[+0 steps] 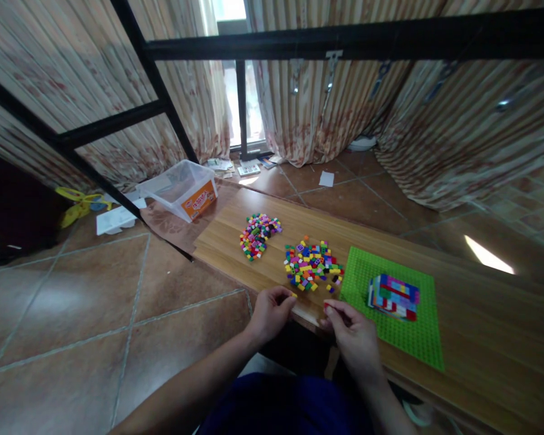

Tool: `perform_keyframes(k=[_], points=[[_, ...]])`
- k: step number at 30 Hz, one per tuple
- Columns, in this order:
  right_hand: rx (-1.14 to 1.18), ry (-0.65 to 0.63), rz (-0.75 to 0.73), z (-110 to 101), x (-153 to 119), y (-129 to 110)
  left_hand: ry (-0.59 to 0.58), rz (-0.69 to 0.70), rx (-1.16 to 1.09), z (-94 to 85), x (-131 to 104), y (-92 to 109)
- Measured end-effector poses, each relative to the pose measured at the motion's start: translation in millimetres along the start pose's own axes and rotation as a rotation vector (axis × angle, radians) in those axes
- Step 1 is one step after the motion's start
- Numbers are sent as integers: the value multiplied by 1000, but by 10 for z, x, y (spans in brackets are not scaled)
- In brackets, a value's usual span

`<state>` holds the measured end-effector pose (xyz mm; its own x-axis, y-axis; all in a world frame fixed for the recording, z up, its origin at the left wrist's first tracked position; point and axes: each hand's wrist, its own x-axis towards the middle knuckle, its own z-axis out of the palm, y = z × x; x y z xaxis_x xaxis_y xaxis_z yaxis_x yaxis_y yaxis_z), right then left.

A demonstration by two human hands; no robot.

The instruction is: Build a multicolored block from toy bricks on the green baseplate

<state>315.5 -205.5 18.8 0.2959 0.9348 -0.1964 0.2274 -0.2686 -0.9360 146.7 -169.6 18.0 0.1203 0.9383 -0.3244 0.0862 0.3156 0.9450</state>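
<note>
My left hand is at the table's near edge, its thumb and forefinger pinched on a small yellow brick. To its right, my right hand pinches a small red brick. Just beyond both hands lies a loose pile of mixed bricks, with a second pile farther back to the left. A green baseplate lies right of my right hand. On it stands a blocky structure of blue, red, white and purple bricks.
The wooden table stretches to the right. A clear plastic bin with an orange label stands beyond its left end. Black metal bars cross the view in front of curtains. Papers and a yellow object lie on the tiled floor.
</note>
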Motion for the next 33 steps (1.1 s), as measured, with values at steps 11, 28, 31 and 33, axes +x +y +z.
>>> perform_keyframes(k=[11, 28, 31, 33], points=[[-681, 159, -414, 149, 489, -116, -65, -25, -19, -11, 12, 11], [-847, 131, -510, 292, 305, -57, -129, -219, -461, -30, -48, 141], [-767, 138, -478, 271, 288, -68, -142, -253, -529, -39, -36, 162], [-685, 144, -455, 247, 258, -68, -153, -266, -557, -36, -18, 178]])
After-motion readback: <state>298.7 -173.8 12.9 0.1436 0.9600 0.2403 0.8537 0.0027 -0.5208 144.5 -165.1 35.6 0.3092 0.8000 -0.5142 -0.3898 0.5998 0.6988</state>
